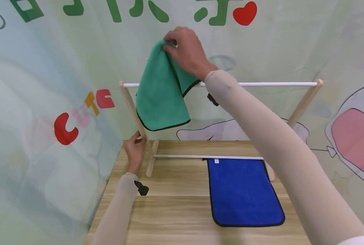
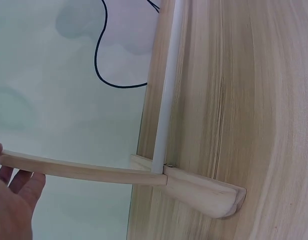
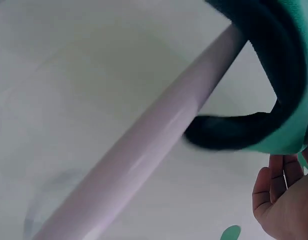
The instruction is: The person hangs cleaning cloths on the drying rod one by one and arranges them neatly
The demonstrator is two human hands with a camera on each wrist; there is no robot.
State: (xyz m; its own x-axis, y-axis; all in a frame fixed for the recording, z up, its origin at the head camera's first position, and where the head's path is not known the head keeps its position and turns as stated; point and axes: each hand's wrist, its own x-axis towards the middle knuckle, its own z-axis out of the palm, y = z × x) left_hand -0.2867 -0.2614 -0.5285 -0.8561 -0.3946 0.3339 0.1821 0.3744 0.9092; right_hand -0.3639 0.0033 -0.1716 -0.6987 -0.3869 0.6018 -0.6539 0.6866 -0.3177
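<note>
My right hand pinches a green towel with black edging by its top, above the white upper rail of a wooden rack. The towel hangs down in front of the rail's left part; in the right wrist view the rail runs up into the folded cloth. Lower down, my left hand grips the rack's left post. Fingers and thumb sit on either side of that post in the left wrist view.
A blue towel with black edging hangs from the lower rail and spreads toward me over the wooden table. The rack's left foot stands on the tabletop. A printed cloth backdrop rises behind and to the left.
</note>
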